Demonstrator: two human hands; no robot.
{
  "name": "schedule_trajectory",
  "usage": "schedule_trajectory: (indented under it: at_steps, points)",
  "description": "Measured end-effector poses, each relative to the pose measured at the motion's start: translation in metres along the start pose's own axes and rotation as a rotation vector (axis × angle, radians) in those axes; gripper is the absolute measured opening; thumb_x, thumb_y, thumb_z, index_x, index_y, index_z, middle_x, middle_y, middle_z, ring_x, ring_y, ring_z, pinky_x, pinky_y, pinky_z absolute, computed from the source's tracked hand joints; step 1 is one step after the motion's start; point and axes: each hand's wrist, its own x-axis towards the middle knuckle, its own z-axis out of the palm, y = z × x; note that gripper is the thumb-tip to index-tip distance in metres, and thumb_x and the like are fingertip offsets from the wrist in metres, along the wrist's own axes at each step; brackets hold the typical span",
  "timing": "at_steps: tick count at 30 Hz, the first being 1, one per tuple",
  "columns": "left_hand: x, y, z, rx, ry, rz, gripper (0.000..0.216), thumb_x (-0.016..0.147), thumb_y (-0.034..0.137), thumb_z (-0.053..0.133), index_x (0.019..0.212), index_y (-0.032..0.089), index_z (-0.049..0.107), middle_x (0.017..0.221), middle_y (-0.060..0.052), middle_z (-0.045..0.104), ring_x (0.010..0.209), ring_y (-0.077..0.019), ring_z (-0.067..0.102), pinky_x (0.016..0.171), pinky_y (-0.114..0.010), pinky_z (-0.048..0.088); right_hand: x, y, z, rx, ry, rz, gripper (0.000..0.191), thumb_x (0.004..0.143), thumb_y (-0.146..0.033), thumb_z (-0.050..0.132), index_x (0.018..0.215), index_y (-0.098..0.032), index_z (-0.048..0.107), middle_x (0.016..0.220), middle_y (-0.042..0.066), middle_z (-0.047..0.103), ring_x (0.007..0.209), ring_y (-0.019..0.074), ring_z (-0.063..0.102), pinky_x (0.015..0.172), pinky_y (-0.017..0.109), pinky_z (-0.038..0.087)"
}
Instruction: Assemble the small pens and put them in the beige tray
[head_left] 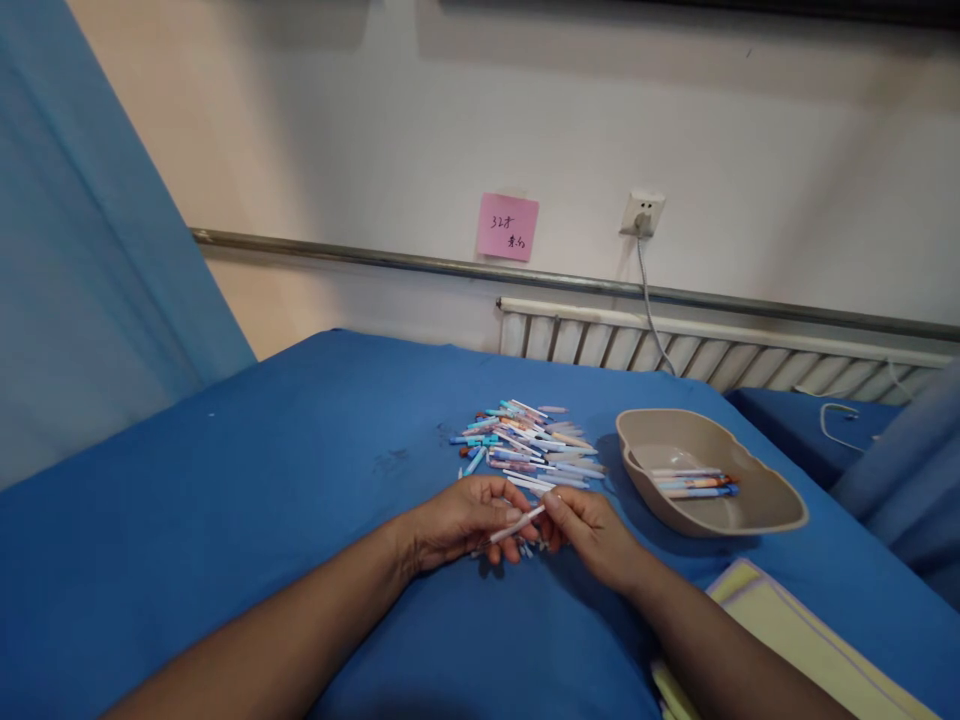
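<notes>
A slim white pen (510, 527) slants between my hands in front of me. My left hand (469, 520) grips it with thumb and fingers, palm partly turned up. At the pen's upper right end, the fingertips of my right hand (596, 535) are pinched together on it; exactly what they cover is hidden. Just beyond my hands lies a loose pile of pens (525, 440) in white, light blue, teal and orange-brown. Small whitish pieces (529, 549) show under my fingers, too small to name.
To the right stands a beige plastic basin (772, 505) holding several pens (694, 487). A folded yellow cloth (787, 630) lies near my right forearm. Blue cloth (300, 450) covers the surface. Behind are a radiator (592, 340), a plugged-in socket (643, 214) and a pink note (508, 227).
</notes>
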Motion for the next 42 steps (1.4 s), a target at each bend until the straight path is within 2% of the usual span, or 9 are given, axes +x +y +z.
schedule_trajectory:
  at_steps: [7, 10, 13, 17, 21, 26, 33, 36, 42]
  points:
    - [-0.003, 0.006, 0.005, 0.001, -0.019, -0.014, 0.032, 0.068, 0.03, 0.075, 0.091, 0.013, 0.063, 0.081, -0.006, 0.069, 0.058, -0.0113, 0.063, 0.052, -0.021, 0.047, -0.001, -0.003, 0.001, -0.031, -0.01, 0.0, 0.045, 0.089, -0.052, 0.04, 0.069, -0.016, 0.058, 0.057, -0.001, 0.056, 0.052, 0.0108, 0.053, 0.053, 0.022, 0.04]
    - [-0.005, 0.008, 0.006, -0.021, 0.001, 0.002, 0.028, 0.069, 0.029, 0.074, 0.089, 0.012, 0.064, 0.08, -0.005, 0.067, 0.06, -0.0107, 0.061, 0.056, -0.022, 0.047, -0.001, -0.005, -0.001, -0.001, -0.011, -0.022, 0.047, 0.09, -0.053, 0.036, 0.074, -0.016, 0.06, 0.06, 0.0, 0.058, 0.054, 0.0117, 0.055, 0.054, 0.023, 0.041]
    - [-0.005, 0.008, 0.002, -0.067, 0.029, 0.035, 0.025, 0.072, 0.027, 0.072, 0.091, 0.013, 0.064, 0.082, -0.006, 0.066, 0.06, -0.0107, 0.061, 0.054, -0.021, 0.047, 0.003, -0.002, -0.009, 0.083, 0.112, -0.017, 0.048, 0.089, -0.055, 0.033, 0.079, -0.016, 0.061, 0.063, 0.0, 0.058, 0.053, 0.0122, 0.055, 0.054, 0.024, 0.042]
    - [0.0, 0.005, -0.007, -0.17, 0.128, 0.091, 0.021, 0.072, 0.02, 0.071, 0.09, 0.013, 0.063, 0.084, -0.005, 0.066, 0.06, -0.0097, 0.061, 0.059, -0.021, 0.049, 0.01, 0.008, -0.022, 0.09, 0.35, 0.01, 0.041, 0.083, -0.053, 0.047, 0.076, -0.016, 0.061, 0.06, -0.001, 0.056, 0.049, 0.0109, 0.051, 0.051, 0.023, 0.04]
    - [0.005, 0.005, -0.015, -0.221, 0.234, 0.152, 0.018, 0.073, 0.015, 0.069, 0.09, 0.013, 0.062, 0.084, -0.005, 0.065, 0.062, -0.01, 0.061, 0.061, -0.022, 0.051, 0.013, 0.017, -0.025, 0.032, 0.412, 0.047, 0.03, 0.077, -0.046, 0.057, 0.072, -0.016, 0.059, 0.059, -0.001, 0.057, 0.049, 0.0107, 0.05, 0.051, 0.023, 0.039]
    - [0.007, 0.007, -0.018, -0.251, 0.284, 0.173, 0.015, 0.075, 0.012, 0.063, 0.09, 0.013, 0.06, 0.08, -0.004, 0.063, 0.058, -0.0095, 0.059, 0.053, -0.02, 0.049, 0.012, 0.02, -0.024, -0.13, 0.363, 0.079, 0.021, 0.079, -0.037, 0.054, 0.071, -0.018, 0.058, 0.055, -0.004, 0.055, 0.05, 0.0113, 0.05, 0.051, 0.022, 0.038]
    - [0.007, 0.006, -0.018, -0.241, 0.304, 0.162, 0.016, 0.075, 0.01, 0.062, 0.091, 0.013, 0.06, 0.079, -0.003, 0.063, 0.057, -0.0095, 0.058, 0.052, -0.02, 0.048, 0.011, 0.021, -0.027, -0.306, 0.324, 0.11, 0.017, 0.08, -0.032, 0.052, 0.072, -0.018, 0.059, 0.056, -0.003, 0.055, 0.05, 0.0114, 0.048, 0.048, 0.021, 0.035]
    - [0.008, 0.006, -0.018, -0.246, 0.297, 0.162, 0.018, 0.074, 0.009, 0.062, 0.091, 0.013, 0.059, 0.079, -0.003, 0.063, 0.057, -0.0094, 0.058, 0.052, -0.02, 0.048, 0.007, 0.012, -0.02, -0.352, 0.22, 0.002, 0.014, 0.081, -0.029, 0.052, 0.078, -0.019, 0.061, 0.065, -0.001, 0.06, 0.058, 0.0123, 0.053, 0.053, 0.022, 0.039]
    - [0.008, 0.006, -0.018, -0.265, 0.28, 0.157, 0.015, 0.074, 0.01, 0.063, 0.087, 0.014, 0.057, 0.08, -0.004, 0.064, 0.058, -0.0099, 0.06, 0.055, -0.021, 0.05, -0.006, -0.02, 0.002, -0.563, -0.103, -0.299, 0.018, 0.087, -0.02, 0.049, 0.1, -0.022, 0.061, 0.095, 0.004, 0.066, 0.089, 0.0163, 0.057, 0.08, 0.028, 0.042]
